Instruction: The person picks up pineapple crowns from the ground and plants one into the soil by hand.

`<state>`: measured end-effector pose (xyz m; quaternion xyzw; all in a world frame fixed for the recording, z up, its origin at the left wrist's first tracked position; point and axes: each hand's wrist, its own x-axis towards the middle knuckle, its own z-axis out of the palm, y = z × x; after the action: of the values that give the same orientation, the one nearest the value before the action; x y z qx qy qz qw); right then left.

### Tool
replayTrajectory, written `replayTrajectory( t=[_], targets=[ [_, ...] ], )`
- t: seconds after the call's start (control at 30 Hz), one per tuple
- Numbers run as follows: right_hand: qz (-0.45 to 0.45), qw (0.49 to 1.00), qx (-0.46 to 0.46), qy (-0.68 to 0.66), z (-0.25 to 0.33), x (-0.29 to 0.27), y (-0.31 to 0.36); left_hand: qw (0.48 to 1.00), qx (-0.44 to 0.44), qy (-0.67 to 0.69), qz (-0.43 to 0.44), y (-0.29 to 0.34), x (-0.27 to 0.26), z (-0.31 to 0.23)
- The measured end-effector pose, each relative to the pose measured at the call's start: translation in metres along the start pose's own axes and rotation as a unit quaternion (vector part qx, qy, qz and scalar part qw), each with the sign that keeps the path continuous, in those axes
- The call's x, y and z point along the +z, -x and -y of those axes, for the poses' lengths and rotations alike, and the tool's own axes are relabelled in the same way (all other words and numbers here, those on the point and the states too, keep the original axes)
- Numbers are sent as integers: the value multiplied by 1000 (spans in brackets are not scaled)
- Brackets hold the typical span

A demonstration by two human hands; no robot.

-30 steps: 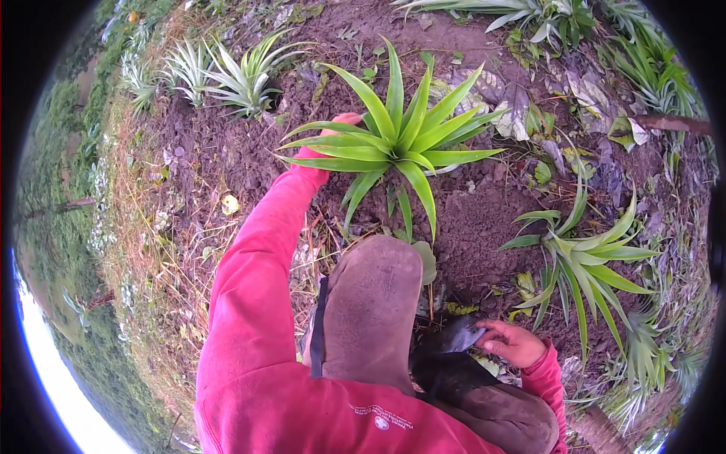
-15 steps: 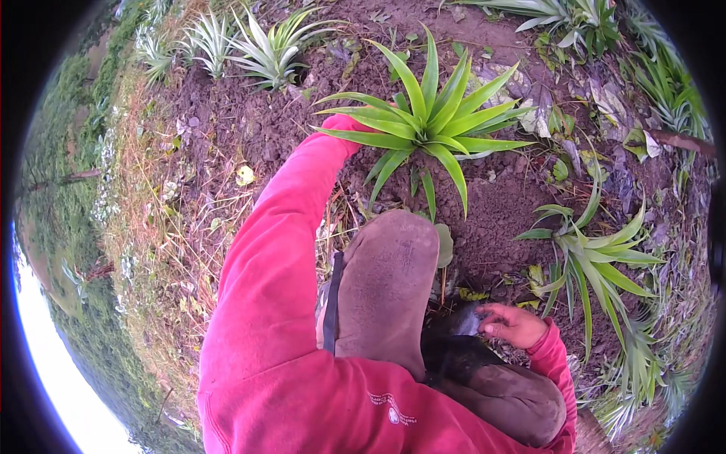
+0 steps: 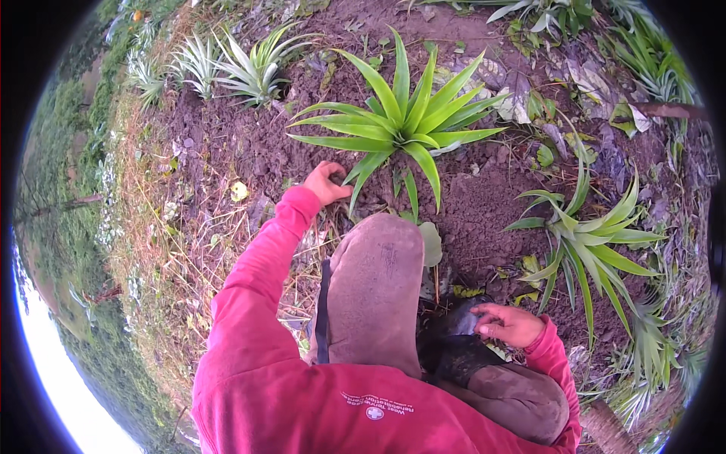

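Note:
A pineapple plant (image 3: 404, 140) with long, bright green leaves stands in dark loose soil in front of me. My left hand (image 3: 330, 184) is low over the ground at the plant's near left side, beside its leaf tips. Its fingers are curled, with a gap between thumb and forefinger, and nothing shows in them. Lower right, my right hand (image 3: 511, 325) rests by my dark boot (image 3: 461, 321), fingers loosely bent and apart, holding nothing visible. A second pineapple plant (image 3: 578, 238) leans to the right of that hand.
My bent knee (image 3: 376, 291) rises between my arms. Paler pineapple plants (image 3: 257, 72) grow at the far left, and more plants (image 3: 654, 64) at the far right. Dry grass (image 3: 193, 234) covers the left side. A brown stick (image 3: 669, 110) lies at the right.
My left hand has come out from under the pineapple plant's left leaves and moved back toward me. My right hand has hardly moved. The view has shifted slightly.

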<state>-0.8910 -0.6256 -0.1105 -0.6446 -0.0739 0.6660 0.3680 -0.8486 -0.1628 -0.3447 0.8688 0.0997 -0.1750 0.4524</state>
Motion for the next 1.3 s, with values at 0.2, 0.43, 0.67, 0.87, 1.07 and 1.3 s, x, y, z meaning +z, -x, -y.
replayTrajectory(
  t=[0.2,0.43,0.67,0.87,1.07,1.3],
  targets=[
    [6,1000,-14,9,-23,10,5,957,-66,281,6,-77,-74,54],
    [-2,998,-21,61,-41,11,1,874,46,480,70,-145,-12,-31],
    [-7,998,-52,32,-37,3,-2,966,64,240,69,-149,-5,-37],
    [3,999,-43,20,-36,2,-5,982,95,150,56,-166,7,-55],
    [15,998,-32,60,-39,0,-9,988,128,76,32,-169,15,-61],
    [84,996,3,15,-13,1,-24,988,150,19,30,-165,12,-45]
  ],
)
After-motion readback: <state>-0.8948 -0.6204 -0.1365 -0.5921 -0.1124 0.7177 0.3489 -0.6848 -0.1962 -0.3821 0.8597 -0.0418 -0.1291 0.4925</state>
